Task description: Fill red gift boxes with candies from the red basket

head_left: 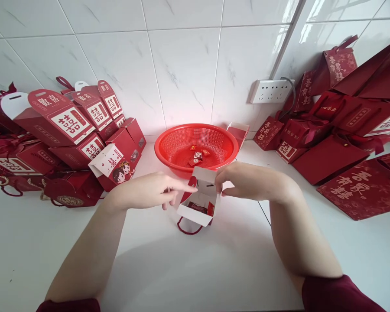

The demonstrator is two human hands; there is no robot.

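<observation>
A small red gift box [195,215] with a white inside stands opened on the white counter in front of me. Wrapped sweets [198,207] lie at its bottom, and a dark red cord handle [189,233] loops out at its near side. My right hand [238,180] pinches the box's right edge between thumb and fingers. At the left rim is my left hand [152,190], its index finger stretched over the opening and the other fingers loosely bent, holding nothing. Just behind the box sits a red plastic basket [164,149] with several wrapped sweets [197,156] in it.
Red gift boxes [68,123] are stacked at the left, one with a cartoon couple [121,173] on it. More red boxes and bags [347,182] crowd the right. Another box [240,133] stands behind the basket. A power strip [271,92] is on the tiled wall.
</observation>
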